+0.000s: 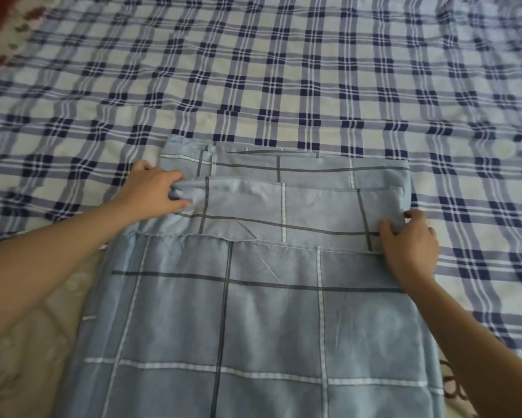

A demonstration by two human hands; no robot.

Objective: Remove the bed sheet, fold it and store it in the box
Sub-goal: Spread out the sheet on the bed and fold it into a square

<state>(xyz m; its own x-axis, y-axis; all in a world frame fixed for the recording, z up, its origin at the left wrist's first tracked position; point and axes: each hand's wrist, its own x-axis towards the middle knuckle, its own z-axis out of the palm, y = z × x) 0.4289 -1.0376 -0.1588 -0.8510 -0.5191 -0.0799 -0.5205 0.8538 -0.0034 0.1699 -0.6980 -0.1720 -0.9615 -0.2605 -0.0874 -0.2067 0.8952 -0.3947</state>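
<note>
**While the far end is turned over, both hands grip the sheet's sides**

Because the bed sheet (268,312) is already folded into a long band, it lies flat on top of the plaid cover (283,70), which spreads out beyond it on the far side, to the left and to the right. Its far end is turned back toward the person as a flap (298,206). The left hand (154,191) is at the sheet's left side, with fingers curled around a bunch of the flap's edge. The right hand (410,245) is at the sheet's right side, with thumb and fingers pinching the flap's corner. I judge that the hands take opposite sides for one reason — so the flap lands evenly and its edges meet the layers under it. The step in hand seems to be a crosswise fold that shortens the band. Several folds are probably left, since the band reaches the near border of the view. The box is not visible — nothing near the sheet looks like one.
</note>
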